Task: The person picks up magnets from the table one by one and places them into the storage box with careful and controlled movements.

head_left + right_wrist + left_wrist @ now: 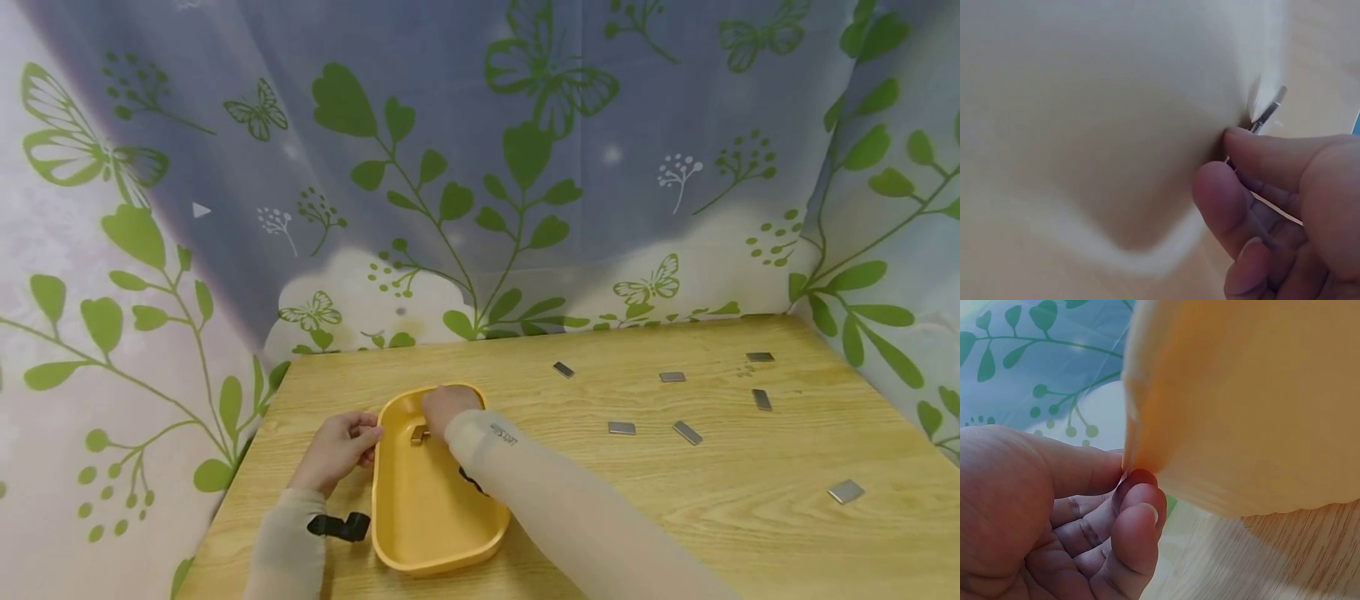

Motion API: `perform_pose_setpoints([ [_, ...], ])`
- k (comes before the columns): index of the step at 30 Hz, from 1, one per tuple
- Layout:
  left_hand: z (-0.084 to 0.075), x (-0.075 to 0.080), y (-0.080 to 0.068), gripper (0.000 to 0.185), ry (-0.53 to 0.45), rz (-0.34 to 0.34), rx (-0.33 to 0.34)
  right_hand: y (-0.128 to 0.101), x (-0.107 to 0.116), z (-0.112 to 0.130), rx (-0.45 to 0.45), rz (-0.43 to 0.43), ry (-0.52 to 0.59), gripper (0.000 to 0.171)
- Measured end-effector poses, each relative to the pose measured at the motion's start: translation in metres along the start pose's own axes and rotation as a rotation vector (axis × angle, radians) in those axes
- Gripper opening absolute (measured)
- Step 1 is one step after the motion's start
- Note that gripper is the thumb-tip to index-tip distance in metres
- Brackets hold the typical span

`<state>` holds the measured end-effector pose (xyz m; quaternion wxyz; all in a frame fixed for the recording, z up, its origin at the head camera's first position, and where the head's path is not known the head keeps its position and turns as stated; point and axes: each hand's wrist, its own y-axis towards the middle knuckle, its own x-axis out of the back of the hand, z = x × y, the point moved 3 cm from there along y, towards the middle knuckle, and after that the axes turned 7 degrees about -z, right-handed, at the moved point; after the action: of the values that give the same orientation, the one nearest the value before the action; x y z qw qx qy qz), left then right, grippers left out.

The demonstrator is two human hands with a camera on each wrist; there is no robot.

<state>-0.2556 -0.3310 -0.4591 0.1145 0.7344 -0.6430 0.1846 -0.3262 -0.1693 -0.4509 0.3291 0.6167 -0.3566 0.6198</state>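
Note:
A yellow oval tray (435, 562) lies on the wooden table (675, 517) at the near left. My left hand (369, 438) pinches the tray's left rim; in the left wrist view the left hand's (1137, 482) thumb and curled fingers meet at the tray's (1241, 394) edge. My right hand (438, 410) reaches into the far end of the tray and pinches a small metal plate (418, 433). Close up, the right hand (1235, 165) holds the thin plate (1270, 107) on edge against the tray's floor (1085, 125).
Several more flat metal plates lie scattered on the table's right half, such as one (622, 427) near the middle, one (563, 369) farther back and one (846, 492) near the right edge. A leaf-and-butterfly curtain (480, 167) encloses the table at the back and both sides.

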Motion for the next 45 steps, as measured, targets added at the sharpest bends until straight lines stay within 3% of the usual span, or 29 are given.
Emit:
perform_pose_setpoints([
  [10,0.000,-0.002,0.001,0.024,-0.010,0.002,-0.003,-0.003,-0.002,-0.004,-0.028,-0.056,0.035,0.011],
  [20,-0.001,-0.004,0.000,0.023,-0.002,-0.002,0.002,-0.009,0.004,-0.006,-0.040,-0.038,0.090,0.012],
  [25,-0.001,-0.003,0.001,0.025,-0.010,-0.001,0.010,-0.019,0.018,-0.010,-0.037,-0.015,0.199,0.015],
  [34,0.000,0.004,0.001,0.035,-0.026,0.007,0.040,-0.053,0.060,-0.033,0.036,-0.118,0.418,0.030],
  [45,-0.003,0.007,-0.002,0.034,0.014,-0.018,0.058,-0.097,0.064,-0.078,0.026,-0.266,0.594,0.028],
])
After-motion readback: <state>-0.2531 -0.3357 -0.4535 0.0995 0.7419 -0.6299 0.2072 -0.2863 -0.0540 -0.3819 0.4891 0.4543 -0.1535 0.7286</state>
